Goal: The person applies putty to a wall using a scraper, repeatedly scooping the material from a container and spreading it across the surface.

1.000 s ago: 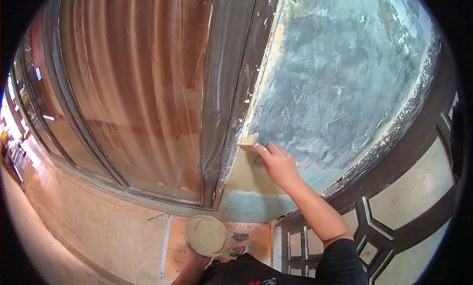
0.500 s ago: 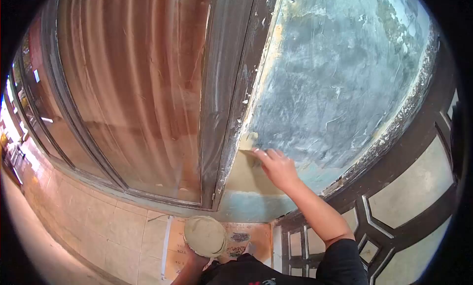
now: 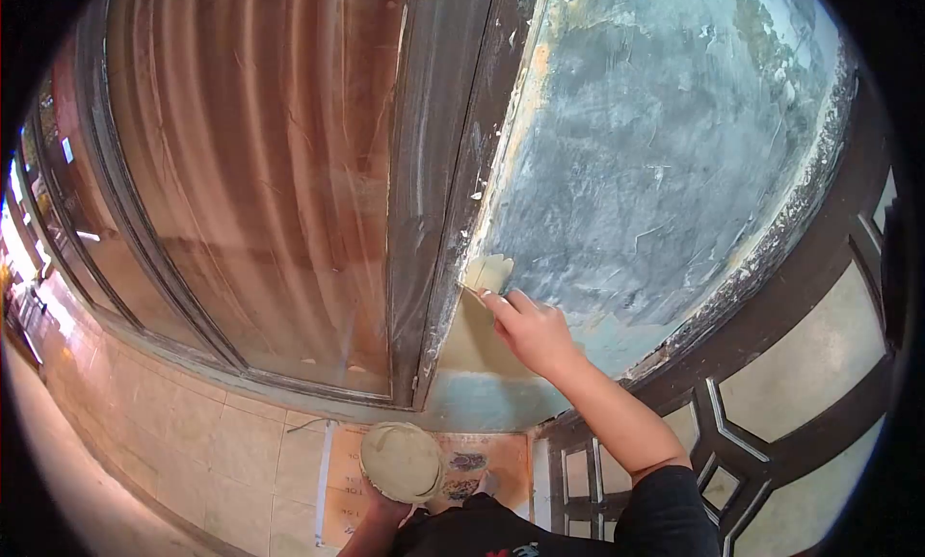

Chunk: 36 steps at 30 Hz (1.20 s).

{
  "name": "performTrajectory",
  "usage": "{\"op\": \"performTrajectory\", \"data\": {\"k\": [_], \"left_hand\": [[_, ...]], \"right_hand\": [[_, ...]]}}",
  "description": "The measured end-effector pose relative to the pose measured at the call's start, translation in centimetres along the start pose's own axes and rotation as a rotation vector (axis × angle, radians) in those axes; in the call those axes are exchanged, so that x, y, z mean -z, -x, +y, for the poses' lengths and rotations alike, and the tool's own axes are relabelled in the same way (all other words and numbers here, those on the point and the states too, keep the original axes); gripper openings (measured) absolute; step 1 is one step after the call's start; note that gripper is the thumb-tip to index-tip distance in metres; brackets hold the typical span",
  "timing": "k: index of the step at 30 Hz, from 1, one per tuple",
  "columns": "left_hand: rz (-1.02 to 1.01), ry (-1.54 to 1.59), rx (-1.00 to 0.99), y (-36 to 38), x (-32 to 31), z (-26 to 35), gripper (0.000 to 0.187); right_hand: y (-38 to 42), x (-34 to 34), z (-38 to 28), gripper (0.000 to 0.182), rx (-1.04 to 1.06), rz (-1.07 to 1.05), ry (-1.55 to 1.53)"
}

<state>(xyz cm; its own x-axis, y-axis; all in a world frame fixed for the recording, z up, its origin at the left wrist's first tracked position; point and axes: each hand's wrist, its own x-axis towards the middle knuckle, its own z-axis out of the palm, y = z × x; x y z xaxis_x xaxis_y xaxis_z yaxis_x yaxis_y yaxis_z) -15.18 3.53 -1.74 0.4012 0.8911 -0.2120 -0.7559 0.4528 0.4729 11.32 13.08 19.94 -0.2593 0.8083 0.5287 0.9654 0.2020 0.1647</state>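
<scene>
My right hand (image 3: pixel 530 332) is raised against a worn blue-grey wall (image 3: pixel 655 152) and grips a putty knife (image 3: pixel 485 274) whose blade, coated in beige filler, presses on the wall next to the dark door frame (image 3: pixel 453 172). Below the blade lies a patch of fresh beige filler (image 3: pixel 477 350). Low in the view my left hand (image 3: pixel 385 509) holds up a round plate (image 3: pixel 402 462) covered with the same beige filler; most of that hand is hidden under the plate.
A glass door panel (image 3: pixel 260 172) with a brownish reflection stands left of the frame. A dark metal grille gate (image 3: pixel 771 403) stands to the right. Beige floor tiles (image 3: pixel 212 441) and printed paper (image 3: pixel 482 465) lie below.
My right hand has slid the putty knife a little to the left and up along the wall beside the frame. The plate in my left hand has stayed almost in place.
</scene>
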Motion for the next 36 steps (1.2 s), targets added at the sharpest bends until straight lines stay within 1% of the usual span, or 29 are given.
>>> {"op": "performTrajectory", "data": {"k": [2, 6, 9, 11, 12, 14, 15, 16, 18, 19, 20, 22, 24, 26, 27, 28, 30, 31, 32, 33, 34, 35, 36], "left_hand": [[-0.031, -0.101, -0.037, -0.2, 0.2, -0.1, 0.070], [-0.005, -0.056, -0.018, -0.3, 0.4, -0.2, 0.069], [-0.045, -0.081, -0.049, -0.3, 0.3, -0.2, 0.070], [-0.050, 0.052, 0.005, -0.4, 0.8, -0.4, 0.070], [-0.050, 0.052, 0.004, -0.5, 0.9, -0.4, 0.070], [-0.007, 0.035, -0.003, -0.4, 1.1, -0.5, 0.070], [-0.008, 0.035, -0.003, -0.3, 1.2, -0.6, 0.070], [0.019, 0.030, 0.005, -0.2, 1.5, -0.6, 0.070], [0.046, 0.026, 0.014, -0.2, 1.7, -0.5, 0.070], [0.066, -0.002, 0.021, -0.2, 1.6, -0.3, 0.070], [0.084, -0.030, 0.027, -0.3, 1.6, -0.1, 0.070], [0.100, -0.045, 0.036, -0.2, 1.7, 0.1, 0.070], [0.112, -0.062, 0.046, -0.4, 1.4, 0.2, 0.069], [0.049, -0.098, -0.023, -0.5, 1.1, 0.3, 0.068], [0.049, -0.099, -0.021, -0.7, 1.4, 0.2, 0.068], [0.046, -0.153, -0.017, -0.9, 2.0, 0.0, 0.068], [0.045, -0.209, -0.006, -0.9, 2.7, -0.4, 0.069], [0.008, -0.004, 0.023, -1.0, 3.0, -0.6, 0.063], [-0.029, 0.202, 0.052, -1.0, 3.0, -0.6, 0.058], [-0.032, 0.200, 0.053, -1.0, 2.5, -0.4, 0.058], [-0.048, 0.098, 0.002, -0.9, 1.9, -0.2, 0.058], [-0.064, -0.003, -0.048, -0.8, 1.6, -0.1, 0.059], [-0.066, -0.004, -0.047, -1.1, 2.4, -0.5, 0.059]], "right_hand": [[-0.2, -0.4, 0.0, 0.049, 0.037, 0.000, -0.031], [-0.6, -0.3, -0.4, 0.048, 0.066, 0.035, -0.044], [-1.2, 0.0, -0.3, 0.047, 0.042, 0.054, -0.013], [-1.9, 1.3, -0.2, 0.040, -0.034, 0.115, -0.067], [-1.9, 1.7, 0.0, 0.040, -0.034, 0.116, -0.068], [-1.7, 2.2, 0.7, 0.042, -0.028, 0.267, -0.210], [-1.5, 2.2, 0.8, 0.041, -0.016, 0.367, -0.206], [-1.1, 1.8, 1.1, 0.041, -0.017, 0.368, -0.206], [-0.1, 0.6, 1.7, 0.035, -0.025, 0.367, -0.271], [0.8, 0.3, 2.0, 0.027, -0.155, 0.160, -0.274], [1.2, -0.4, 2.3, 0.027, -0.155, 0.160, -0.274], [1.6, -1.7, 3.0, 0.021, -0.191, 0.079, -0.349], [0.9, -1.3, 3.5, 0.018, -0.195, 0.057, -0.358], [-0.3, -0.5, 4.2, 0.016, -0.258, 0.076, -0.376], [-0.8, 0.0, 4.2, 0.015, -0.337, 0.156, -0.423], [-1.3, 0.6, 4.2, 0.015, -0.340, 0.153, -0.423], [-1.8, 1.6, 4.0, 0.015, -0.404, 0.378, -0.440], [-1.6, 1.6, 3.8, 0.014, -0.454, 0.319, -0.520], [-1.3, 1.1, 3.7, 0.014, -0.457, 0.321, -0.519], [-0.8, 0.0, 3.6, 0.014, -0.289, 0.240, -0.427], [-0.3, -1.0, 3.5, 0.013, -0.122, 0.160, -0.331], [0.3, -1.8, 3.3, 0.014, -0.090, 0.014, -0.288], [0.2, -1.9, 3.2, 0.014, -0.092, 0.016, -0.287]]}}
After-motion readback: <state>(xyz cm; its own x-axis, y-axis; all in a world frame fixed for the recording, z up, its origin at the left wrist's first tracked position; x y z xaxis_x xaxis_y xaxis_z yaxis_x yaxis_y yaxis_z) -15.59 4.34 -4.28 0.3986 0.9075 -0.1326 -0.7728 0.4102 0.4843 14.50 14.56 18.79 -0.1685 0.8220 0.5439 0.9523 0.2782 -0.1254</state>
